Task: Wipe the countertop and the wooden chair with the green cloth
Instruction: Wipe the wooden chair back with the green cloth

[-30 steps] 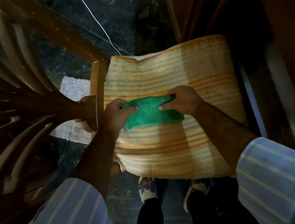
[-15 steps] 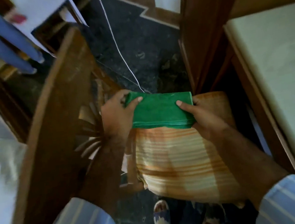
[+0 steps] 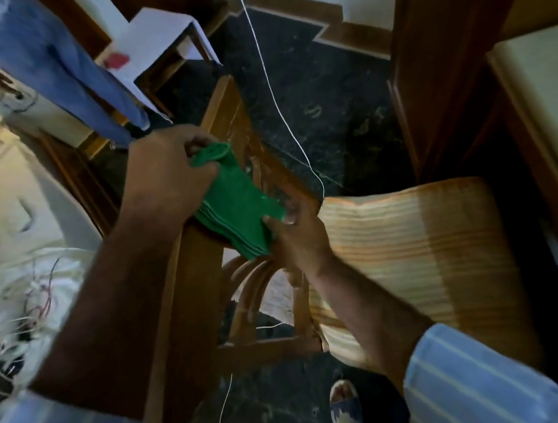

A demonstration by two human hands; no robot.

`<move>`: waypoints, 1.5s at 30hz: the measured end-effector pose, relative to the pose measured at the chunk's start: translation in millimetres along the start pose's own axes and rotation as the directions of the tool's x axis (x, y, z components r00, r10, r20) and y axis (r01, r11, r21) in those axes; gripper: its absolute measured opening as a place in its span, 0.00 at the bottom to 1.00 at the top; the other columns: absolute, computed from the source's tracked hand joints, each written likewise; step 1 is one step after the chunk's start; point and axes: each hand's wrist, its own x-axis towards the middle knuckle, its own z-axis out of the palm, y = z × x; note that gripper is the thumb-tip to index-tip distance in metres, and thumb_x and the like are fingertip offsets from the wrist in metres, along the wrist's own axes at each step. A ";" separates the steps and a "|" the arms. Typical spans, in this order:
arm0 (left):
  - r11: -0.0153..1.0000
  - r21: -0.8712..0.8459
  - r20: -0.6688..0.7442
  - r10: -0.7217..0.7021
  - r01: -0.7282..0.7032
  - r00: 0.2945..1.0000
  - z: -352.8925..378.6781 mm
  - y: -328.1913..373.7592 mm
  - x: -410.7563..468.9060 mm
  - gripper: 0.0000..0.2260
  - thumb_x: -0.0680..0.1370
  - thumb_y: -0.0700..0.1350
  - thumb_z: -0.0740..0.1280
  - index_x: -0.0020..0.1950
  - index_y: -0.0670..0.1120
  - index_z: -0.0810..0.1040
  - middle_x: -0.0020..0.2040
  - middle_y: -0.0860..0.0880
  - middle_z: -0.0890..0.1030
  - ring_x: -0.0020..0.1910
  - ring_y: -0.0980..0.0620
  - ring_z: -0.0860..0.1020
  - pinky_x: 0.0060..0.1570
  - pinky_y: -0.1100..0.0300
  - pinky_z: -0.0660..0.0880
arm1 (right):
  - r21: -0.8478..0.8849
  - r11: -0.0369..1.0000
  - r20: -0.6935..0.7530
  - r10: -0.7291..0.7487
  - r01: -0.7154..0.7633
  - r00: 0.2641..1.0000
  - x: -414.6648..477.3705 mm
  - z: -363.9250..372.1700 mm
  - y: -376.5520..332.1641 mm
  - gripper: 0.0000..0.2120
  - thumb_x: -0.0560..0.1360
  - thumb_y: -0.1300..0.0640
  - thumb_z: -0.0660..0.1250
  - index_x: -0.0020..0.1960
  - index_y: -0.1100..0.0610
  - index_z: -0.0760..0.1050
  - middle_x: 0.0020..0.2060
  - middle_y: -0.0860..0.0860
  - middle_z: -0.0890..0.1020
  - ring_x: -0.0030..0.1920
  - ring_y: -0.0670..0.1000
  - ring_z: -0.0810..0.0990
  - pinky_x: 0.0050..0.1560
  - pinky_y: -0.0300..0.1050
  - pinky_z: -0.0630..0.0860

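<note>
While both hands pinch its ends, the green cloth (image 3: 236, 198) spans the wooden chair (image 3: 189, 286).

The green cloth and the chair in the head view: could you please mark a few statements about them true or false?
1. Both hands hold the green cloth. True: the left hand has its upper end and the right hand its lower end.
2. The cloth is spread flat on the striped cushion. False: it is folded and held over the wooden chair frame, left of the cushion.
3. A thin white cord crosses the dark floor. True.
4. The person is barefoot. False: a sandal shows at the bottom.
5. The cushion is plain green. False: it has orange and cream stripes.
</note>
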 end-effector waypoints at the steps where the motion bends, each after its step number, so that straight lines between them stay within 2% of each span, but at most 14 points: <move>1: 1.000 0.014 -0.010 0.010 -0.010 1.000 2.4 -4.4 1.9 0.13 0.76 0.43 0.73 0.61 0.49 0.82 0.56 0.48 0.84 0.49 0.57 0.76 0.41 0.73 0.67 | -0.132 0.985 -0.060 -0.120 0.111 0.991 -2.0 5.2 3.1 0.26 0.78 0.49 0.74 0.73 0.55 0.72 0.69 0.55 0.79 0.68 0.52 0.78 0.68 0.54 0.79; 4: 0.999 0.034 -0.024 0.030 -0.029 0.999 8.5 -18.2 6.5 0.14 0.77 0.42 0.71 0.62 0.49 0.82 0.58 0.47 0.84 0.50 0.58 0.76 0.40 0.75 0.65 | -0.205 0.893 -0.018 -0.413 0.401 0.911 -10.7 23.0 -1.4 0.26 0.83 0.46 0.65 0.77 0.55 0.68 0.72 0.53 0.73 0.65 0.37 0.68 0.62 0.45 0.78; 6: 0.998 0.018 -0.008 0.061 -0.061 0.998 12.3 -25.9 4.9 0.14 0.77 0.42 0.71 0.62 0.49 0.81 0.59 0.48 0.83 0.51 0.58 0.76 0.41 0.75 0.67 | -0.106 0.906 0.147 -0.393 0.409 0.908 -18.7 39.4 -6.0 0.29 0.85 0.44 0.59 0.83 0.51 0.60 0.82 0.50 0.63 0.77 0.46 0.67 0.71 0.56 0.78; 7: 0.996 0.022 -0.013 0.088 -0.088 0.996 14.9 -29.7 2.7 0.14 0.77 0.42 0.71 0.63 0.49 0.81 0.59 0.47 0.83 0.51 0.59 0.76 0.42 0.76 0.67 | -0.090 0.915 0.205 -0.369 0.392 0.907 -21.7 47.9 -6.4 0.30 0.86 0.43 0.57 0.85 0.49 0.55 0.85 0.49 0.57 0.82 0.52 0.62 0.77 0.59 0.72; 11: 0.997 -0.057 -0.149 0.048 -0.057 0.988 28.5 -45.6 -15.4 0.16 0.81 0.52 0.66 0.67 0.47 0.78 0.62 0.47 0.80 0.56 0.59 0.74 0.51 0.79 0.65 | -0.096 0.929 0.255 -0.325 0.358 0.911 -28.6 73.1 -3.9 0.34 0.86 0.41 0.56 0.85 0.42 0.41 0.86 0.42 0.41 0.87 0.50 0.44 0.85 0.64 0.54; 14: 0.908 -0.411 -0.097 -0.136 0.085 0.986 38.2 -56.1 -38.5 0.24 0.84 0.58 0.56 0.72 0.43 0.75 0.68 0.46 0.78 0.67 0.56 0.75 0.67 0.64 0.71 | -0.055 0.936 0.207 -0.330 0.347 0.921 -26.3 82.2 4.5 0.33 0.85 0.38 0.53 0.84 0.37 0.40 0.86 0.40 0.39 0.86 0.47 0.39 0.85 0.65 0.49; 16: 0.839 -0.512 0.017 -0.206 0.185 0.979 42.1 -61.3 -49.8 0.29 0.83 0.63 0.53 0.76 0.46 0.70 0.74 0.49 0.73 0.74 0.57 0.70 0.74 0.55 0.67 | -0.044 0.931 0.182 -0.349 0.362 0.919 -23.6 85.7 8.8 0.31 0.85 0.37 0.51 0.84 0.35 0.42 0.85 0.39 0.39 0.86 0.46 0.38 0.86 0.65 0.48; 22: 0.943 -0.328 0.154 -0.003 0.054 0.988 45.6 -59.7 -38.7 0.35 0.81 0.68 0.47 0.83 0.50 0.49 0.83 0.54 0.50 0.80 0.64 0.47 0.78 0.61 0.47 | -0.001 0.938 0.138 -0.344 0.348 0.929 15.0 89.6 -11.3 0.29 0.83 0.34 0.46 0.82 0.31 0.40 0.85 0.37 0.39 0.85 0.44 0.36 0.85 0.65 0.42; 27: 0.981 -0.195 0.184 0.051 -0.014 0.982 54.8 -48.9 -1.7 0.37 0.80 0.68 0.45 0.83 0.47 0.49 0.84 0.50 0.48 0.81 0.59 0.46 0.75 0.65 0.43 | 0.023 0.936 -0.003 -0.352 0.352 0.936 82.7 87.7 -49.7 0.31 0.84 0.36 0.46 0.84 0.37 0.41 0.86 0.43 0.40 0.86 0.48 0.37 0.84 0.69 0.46; 33: 0.988 -0.143 0.210 0.084 -0.054 0.974 58.6 -43.8 34.0 0.35 0.82 0.66 0.46 0.83 0.46 0.47 0.84 0.49 0.48 0.82 0.55 0.46 0.78 0.58 0.44 | -0.043 0.917 -0.069 -0.398 0.396 0.915 119.9 83.7 -45.9 0.39 0.80 0.32 0.46 0.86 0.48 0.48 0.87 0.49 0.48 0.87 0.48 0.44 0.87 0.57 0.44; 35: 0.991 -0.127 0.218 0.066 -0.039 0.974 59.8 -43.4 33.5 0.36 0.81 0.67 0.46 0.83 0.48 0.46 0.84 0.51 0.47 0.81 0.56 0.46 0.77 0.58 0.44 | -0.095 0.937 -0.018 -0.340 0.337 0.940 124.8 76.6 -24.8 0.42 0.80 0.33 0.44 0.86 0.57 0.50 0.87 0.54 0.51 0.87 0.52 0.45 0.87 0.55 0.42; 37: 0.992 -0.122 0.217 0.066 -0.040 0.974 60.3 -43.7 34.2 0.36 0.81 0.68 0.46 0.83 0.49 0.46 0.84 0.52 0.46 0.81 0.56 0.46 0.76 0.57 0.45 | -0.100 0.959 -0.020 -0.267 0.264 0.964 129.2 71.7 -0.4 0.37 0.83 0.38 0.48 0.82 0.61 0.60 0.84 0.61 0.58 0.86 0.58 0.51 0.86 0.60 0.47; 42: 0.990 -0.134 0.198 0.072 -0.046 0.977 61.7 -44.6 33.6 0.37 0.79 0.70 0.43 0.83 0.51 0.45 0.84 0.54 0.47 0.81 0.59 0.45 0.72 0.62 0.44 | 0.031 0.999 -0.051 -0.033 0.035 0.998 147.5 58.8 40.5 0.33 0.84 0.37 0.53 0.82 0.56 0.60 0.78 0.57 0.67 0.80 0.58 0.65 0.83 0.61 0.59; 45: 0.991 -0.124 0.191 0.075 -0.051 0.979 62.7 -44.9 33.8 0.39 0.78 0.72 0.42 0.83 0.52 0.45 0.84 0.54 0.47 0.80 0.60 0.45 0.71 0.65 0.43 | 0.015 0.998 -0.060 0.055 -0.054 0.997 161.7 53.5 37.9 0.34 0.84 0.34 0.52 0.77 0.57 0.69 0.72 0.60 0.74 0.74 0.60 0.71 0.79 0.62 0.64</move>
